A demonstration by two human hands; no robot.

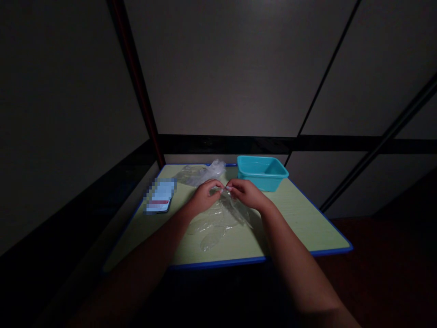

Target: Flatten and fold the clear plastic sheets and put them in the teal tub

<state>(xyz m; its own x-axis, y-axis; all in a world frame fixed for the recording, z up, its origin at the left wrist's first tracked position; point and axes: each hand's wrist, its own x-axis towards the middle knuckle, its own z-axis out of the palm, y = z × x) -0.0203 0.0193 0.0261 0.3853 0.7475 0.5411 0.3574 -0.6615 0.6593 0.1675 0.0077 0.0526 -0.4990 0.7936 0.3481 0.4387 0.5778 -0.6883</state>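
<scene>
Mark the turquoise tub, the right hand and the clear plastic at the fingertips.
Turquoise tub [266, 183]: head view, front wall.
Right hand [248, 193]: head view, back of the hand.
Clear plastic [226, 217]: head view, crumpled middle.

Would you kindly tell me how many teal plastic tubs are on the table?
1. The teal rectangular plastic tub stands near the far right corner of the pale green, blue-edged table, beyond the bare right hand. No second rim shows.

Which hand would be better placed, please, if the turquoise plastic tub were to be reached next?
Probably the right hand: it is nearer the turquoise plastic tub than the left hand is. Both seem to pinch clear plastic film, so neither looks free.
</scene>
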